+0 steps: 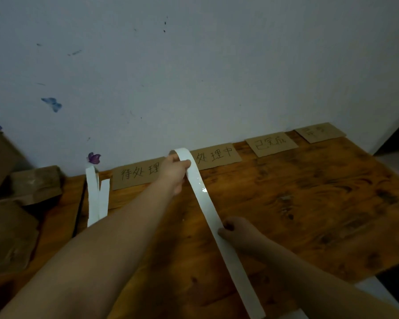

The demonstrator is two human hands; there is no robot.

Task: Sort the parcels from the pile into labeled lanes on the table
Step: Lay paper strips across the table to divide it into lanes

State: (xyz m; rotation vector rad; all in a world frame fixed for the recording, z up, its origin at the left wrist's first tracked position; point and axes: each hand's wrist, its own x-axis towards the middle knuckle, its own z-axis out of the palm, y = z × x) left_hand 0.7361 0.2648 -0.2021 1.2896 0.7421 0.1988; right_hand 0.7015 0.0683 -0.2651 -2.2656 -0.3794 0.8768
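- Bench (309, 203): wood, far edge against wall.
- Parcels (12, 231): brown pile left of bench, well apart from both hands; none in a lane yet.
- Strip (207, 210): white, long axis far-to-near, from the gap between the first two labels down toward near edge; far end lifted and looped over.
- Labels (271, 143): four cards along far edge.
- Spare strips (97, 199): at bench's left edge.
- Left hand (174, 172): at far end, nearer labels; fingers (184, 164) curled round the loop.
- Right hand (235, 231): mid-strip; fingers (224, 231) pinching its right edge.
- Judged: lane divider in hand; next, lower far end between labels.
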